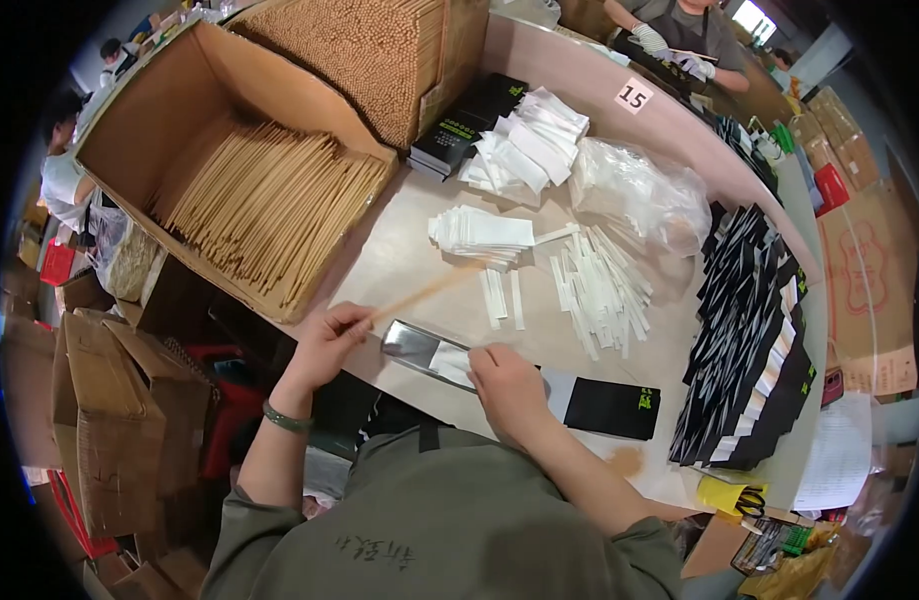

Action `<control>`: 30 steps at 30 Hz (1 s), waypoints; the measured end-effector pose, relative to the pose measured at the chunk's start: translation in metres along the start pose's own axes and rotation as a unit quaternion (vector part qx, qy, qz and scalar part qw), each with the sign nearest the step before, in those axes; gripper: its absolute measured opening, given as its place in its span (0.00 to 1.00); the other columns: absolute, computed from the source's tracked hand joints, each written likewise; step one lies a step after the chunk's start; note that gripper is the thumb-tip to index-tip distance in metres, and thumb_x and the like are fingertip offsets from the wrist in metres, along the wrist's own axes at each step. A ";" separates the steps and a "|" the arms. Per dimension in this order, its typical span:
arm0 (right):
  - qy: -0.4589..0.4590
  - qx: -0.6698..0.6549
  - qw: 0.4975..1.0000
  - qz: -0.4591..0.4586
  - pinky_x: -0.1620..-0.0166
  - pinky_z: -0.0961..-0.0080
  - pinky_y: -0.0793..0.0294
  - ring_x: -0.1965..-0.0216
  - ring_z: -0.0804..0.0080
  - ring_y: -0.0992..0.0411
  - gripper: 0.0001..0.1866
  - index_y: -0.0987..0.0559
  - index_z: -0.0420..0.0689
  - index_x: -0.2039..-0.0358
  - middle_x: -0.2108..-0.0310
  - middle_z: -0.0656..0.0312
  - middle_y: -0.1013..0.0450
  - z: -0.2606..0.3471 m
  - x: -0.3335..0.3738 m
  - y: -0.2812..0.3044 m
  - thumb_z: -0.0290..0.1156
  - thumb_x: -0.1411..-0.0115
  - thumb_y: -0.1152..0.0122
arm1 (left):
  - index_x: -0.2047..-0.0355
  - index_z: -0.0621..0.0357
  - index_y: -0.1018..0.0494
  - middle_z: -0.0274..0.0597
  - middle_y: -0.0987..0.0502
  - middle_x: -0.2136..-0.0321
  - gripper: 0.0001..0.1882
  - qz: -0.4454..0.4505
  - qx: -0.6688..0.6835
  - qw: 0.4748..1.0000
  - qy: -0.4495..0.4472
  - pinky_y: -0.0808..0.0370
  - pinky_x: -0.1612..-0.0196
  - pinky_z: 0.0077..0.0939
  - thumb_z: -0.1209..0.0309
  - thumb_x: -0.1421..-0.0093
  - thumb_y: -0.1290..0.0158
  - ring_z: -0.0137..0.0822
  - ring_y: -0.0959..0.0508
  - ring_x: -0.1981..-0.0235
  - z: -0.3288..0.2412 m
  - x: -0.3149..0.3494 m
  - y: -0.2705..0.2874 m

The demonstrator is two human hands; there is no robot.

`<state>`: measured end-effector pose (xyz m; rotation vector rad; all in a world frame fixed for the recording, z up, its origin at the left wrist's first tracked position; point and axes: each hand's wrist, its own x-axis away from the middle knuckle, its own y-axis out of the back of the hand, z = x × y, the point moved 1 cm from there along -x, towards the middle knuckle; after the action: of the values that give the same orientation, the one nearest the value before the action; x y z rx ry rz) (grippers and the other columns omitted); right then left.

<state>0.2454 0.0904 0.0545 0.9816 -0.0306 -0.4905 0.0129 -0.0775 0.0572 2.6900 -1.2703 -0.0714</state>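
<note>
My left hand (pixel 332 348) is closed round the near end of a pair of wooden chopsticks (pixel 425 290), blurred by motion, which point to the upper right. Right of it, a long plastic-fronted sleeve (pixel 410 345) lies on the table's near edge. A white paper packet (pixel 450 362) shows on the sleeve, with the curled fingers of my right hand (pixel 510 388) closed at its edge. Beyond that hand lies a black sleeve (pixel 612 407) with green print. The fingertips of my right hand are partly hidden.
An open cardboard box (pixel 375 165) of chopsticks stands left, beside another packed box (pixel 450 60). White packets (pixel 490 235), narrow white strips (pixel 602 290) and a clear plastic bag (pixel 640 190) lie mid-table. Black sleeves (pixel 745 340) are stacked right. Across the divider (pixel 670 120), a gloved person works.
</note>
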 end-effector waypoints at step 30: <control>0.058 0.012 0.998 0.008 0.46 0.53 0.32 0.48 0.46 0.32 0.28 0.26 0.44 0.56 0.50 0.45 0.33 -0.034 0.050 0.022 0.33 0.61 0.27 | 0.44 0.60 0.33 0.52 0.23 0.61 0.35 0.192 -0.237 0.937 -0.171 0.24 0.56 0.40 0.64 0.50 0.33 0.49 0.22 0.61 -0.028 0.021 -0.133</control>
<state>0.3065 0.1070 0.0437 1.0318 0.0591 -0.4183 0.1309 -0.0074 0.0632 2.0385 -1.6015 -0.7224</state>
